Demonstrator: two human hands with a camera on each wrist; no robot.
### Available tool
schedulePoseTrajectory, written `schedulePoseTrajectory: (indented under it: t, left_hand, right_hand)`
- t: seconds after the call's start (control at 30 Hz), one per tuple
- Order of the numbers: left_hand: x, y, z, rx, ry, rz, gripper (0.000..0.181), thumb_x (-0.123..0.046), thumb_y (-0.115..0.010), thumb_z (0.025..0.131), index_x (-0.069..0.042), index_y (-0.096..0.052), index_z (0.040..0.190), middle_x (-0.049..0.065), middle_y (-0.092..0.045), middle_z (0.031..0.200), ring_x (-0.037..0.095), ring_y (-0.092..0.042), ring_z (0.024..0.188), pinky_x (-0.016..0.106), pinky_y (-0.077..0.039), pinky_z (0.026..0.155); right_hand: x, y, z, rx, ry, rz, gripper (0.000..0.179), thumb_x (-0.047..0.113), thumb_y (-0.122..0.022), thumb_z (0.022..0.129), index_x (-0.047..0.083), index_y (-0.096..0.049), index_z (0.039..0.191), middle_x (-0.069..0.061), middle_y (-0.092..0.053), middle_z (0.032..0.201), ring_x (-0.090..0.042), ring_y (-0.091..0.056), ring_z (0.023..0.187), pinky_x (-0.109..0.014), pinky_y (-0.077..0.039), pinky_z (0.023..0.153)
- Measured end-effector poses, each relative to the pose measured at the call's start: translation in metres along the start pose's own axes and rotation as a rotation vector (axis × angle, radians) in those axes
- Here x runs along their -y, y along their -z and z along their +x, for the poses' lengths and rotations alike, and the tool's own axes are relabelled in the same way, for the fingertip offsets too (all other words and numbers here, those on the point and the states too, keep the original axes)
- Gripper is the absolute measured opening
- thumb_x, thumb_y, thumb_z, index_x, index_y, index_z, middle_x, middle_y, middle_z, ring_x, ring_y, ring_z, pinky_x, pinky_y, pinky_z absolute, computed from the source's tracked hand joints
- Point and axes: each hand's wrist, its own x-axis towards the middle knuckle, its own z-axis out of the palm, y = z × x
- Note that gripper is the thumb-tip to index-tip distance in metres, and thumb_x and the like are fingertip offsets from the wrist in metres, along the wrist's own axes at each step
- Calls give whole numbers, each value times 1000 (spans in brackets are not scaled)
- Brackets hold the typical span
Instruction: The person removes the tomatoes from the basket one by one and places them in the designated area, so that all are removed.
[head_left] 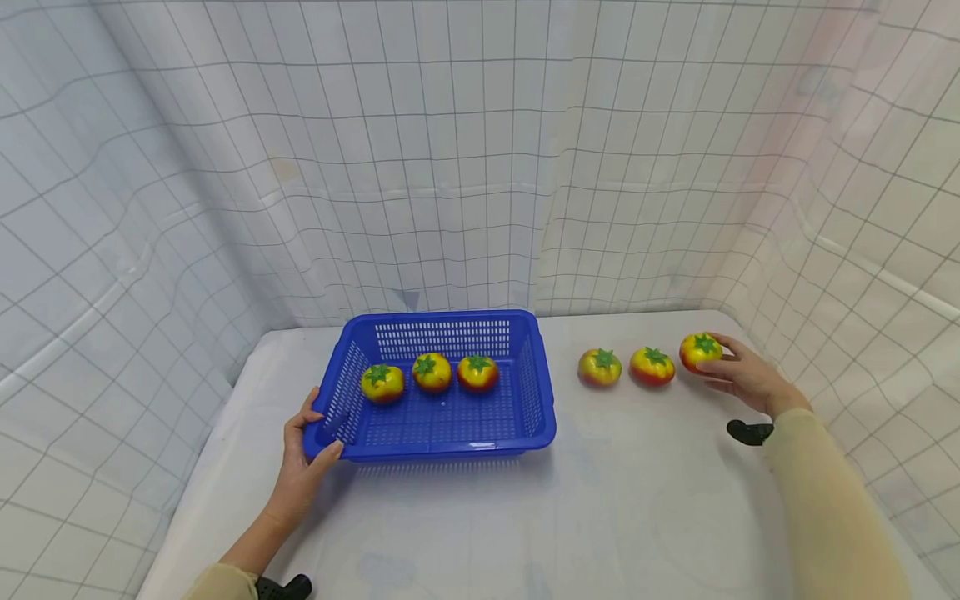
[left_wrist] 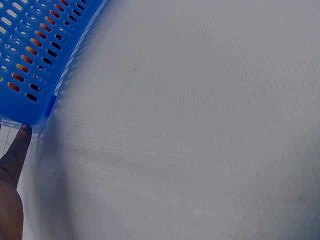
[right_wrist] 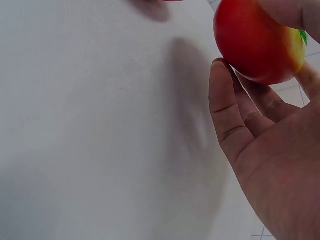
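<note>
A blue plastic basket [head_left: 442, 450] with slotted walls stands on the white table. Inside it sit a yellow-red tomato [head_left: 382, 384] with a green star-shaped top, a middle tomato [head_left: 432, 372] and a third tomato [head_left: 477, 373]. My left hand [head_left: 300, 471] grips the basket's near left corner, thumb on the front rim and fingers at the left rim. At the far right, my right hand [head_left: 750, 379] holds another tomato [head_left: 701, 353] between thumb and fingers. The right wrist view shows this tomato's red underside [right_wrist: 252, 42] above the fingers. Only part of the left hand [left_wrist: 14, 175] enters the left wrist view.
Between the basket and my right hand, one tomato [head_left: 600, 367] and another tomato [head_left: 652, 367] lie in a row on the table [head_left: 637, 500]. A white curtain with a grid pattern [head_left: 465, 167] encloses the back and both sides.
</note>
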Motion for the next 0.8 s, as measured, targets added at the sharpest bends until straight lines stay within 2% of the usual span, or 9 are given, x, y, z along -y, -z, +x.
schedulePoseTrajectory:
  t: [0.17,0.4,0.63,0.8]
  left_hand:
    - [-1,-1,0,-3,7,0,46,-3,-53,101,-17,-24,133,-9,-1,171,42,-1,153,8,-38,97]
    - [-2,-1,0,-8,20,20,46,-5,-54,101,-17,-24,134,-9,-1,171,42,-1,153,7,-36,97]
    - [-1,-1,0,-7,18,23,46,-5,-54,100,-17,-24,133,-9,-1,171,41,-1,154,7,-35,98]
    - [0,0,0,-4,11,0,46,-3,-53,100,-18,-25,133,-9,-2,171,39,-1,154,7,-35,99]
  right_hand:
    - [-2,-2,-2,6,-14,-25,91,26,-65,102,10,-1,163,-31,-11,160,-24,-43,124,-27,-49,98]
    - [-8,0,0,12,-22,-44,90,26,-64,102,8,0,163,-32,-11,160,-23,-43,121,-23,-50,91]
    - [-11,1,0,22,-22,-42,91,26,-63,102,6,2,162,-32,-15,158,-20,-46,117,-26,-51,94]
    - [-11,1,-2,29,-24,-30,90,23,-63,103,6,3,162,-33,-11,159,-17,-48,114,-25,-51,94]
